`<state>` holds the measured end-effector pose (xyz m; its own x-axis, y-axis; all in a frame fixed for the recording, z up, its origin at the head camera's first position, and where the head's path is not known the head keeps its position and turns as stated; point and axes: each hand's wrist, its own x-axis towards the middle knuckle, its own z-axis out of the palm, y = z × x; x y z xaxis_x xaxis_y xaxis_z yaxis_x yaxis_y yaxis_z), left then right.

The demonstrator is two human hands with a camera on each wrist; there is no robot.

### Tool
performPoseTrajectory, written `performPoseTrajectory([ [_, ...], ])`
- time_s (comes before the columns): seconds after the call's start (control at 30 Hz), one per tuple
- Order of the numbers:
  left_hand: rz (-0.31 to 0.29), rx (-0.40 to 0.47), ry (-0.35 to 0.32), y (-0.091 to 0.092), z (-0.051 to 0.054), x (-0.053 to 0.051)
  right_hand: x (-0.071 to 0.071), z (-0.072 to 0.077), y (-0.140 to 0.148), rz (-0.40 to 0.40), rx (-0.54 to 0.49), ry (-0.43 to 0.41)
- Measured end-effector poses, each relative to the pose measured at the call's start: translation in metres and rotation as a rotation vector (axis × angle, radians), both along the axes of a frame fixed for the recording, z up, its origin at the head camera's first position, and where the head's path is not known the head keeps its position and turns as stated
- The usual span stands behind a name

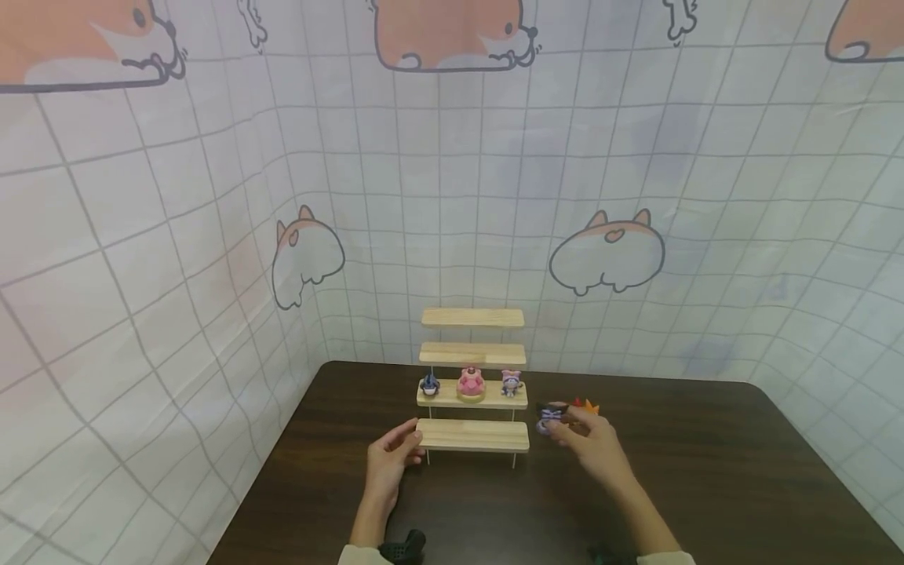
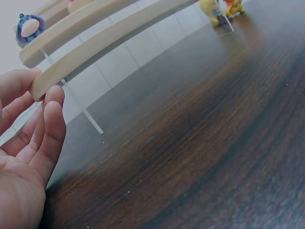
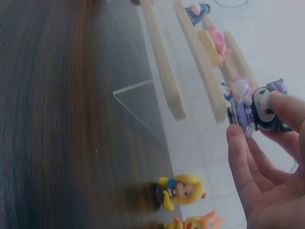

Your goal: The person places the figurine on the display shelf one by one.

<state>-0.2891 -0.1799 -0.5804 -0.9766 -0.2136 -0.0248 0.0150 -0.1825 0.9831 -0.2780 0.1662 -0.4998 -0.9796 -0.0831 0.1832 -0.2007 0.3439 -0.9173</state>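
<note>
A wooden stepped display rack (image 1: 472, 435) stands on the dark table. My left hand (image 1: 387, 467) holds the left end of its lowest board (image 2: 95, 52), thumb above and fingers beneath. My right hand (image 1: 593, 447) pinches a black and purple figurine (image 3: 262, 109) between thumb and fingers, just right of the rack and above the table. On the second board from the bottom stand a blue donkey figurine (image 1: 429, 384) at the left, a pink figurine (image 1: 470, 384) in the middle and a pink-and-lilac figurine (image 1: 512, 383) at the right.
Behind my right hand, partly hidden in the head view, stand a yellow-haired figurine (image 3: 186, 188) and an orange-eared one (image 3: 202, 222). Thin clear legs (image 2: 86, 109) support the boards. A white checked cloth (image 1: 480, 180) with dog drawings hangs behind the table (image 1: 706, 463).
</note>
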Motion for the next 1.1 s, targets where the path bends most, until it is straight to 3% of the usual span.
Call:
performPoseTrajectory([
  [0.5,-0.013,-0.027,-0.001,-0.001,0.002,0.005,-0.002,0.006,-0.026,0.074,-0.019,0.043],
  [1.1,-0.006,-0.025,-0.015,-0.001,0.001,0.002,-0.003,-0.001,-0.062,0.060,-0.040,-0.007],
])
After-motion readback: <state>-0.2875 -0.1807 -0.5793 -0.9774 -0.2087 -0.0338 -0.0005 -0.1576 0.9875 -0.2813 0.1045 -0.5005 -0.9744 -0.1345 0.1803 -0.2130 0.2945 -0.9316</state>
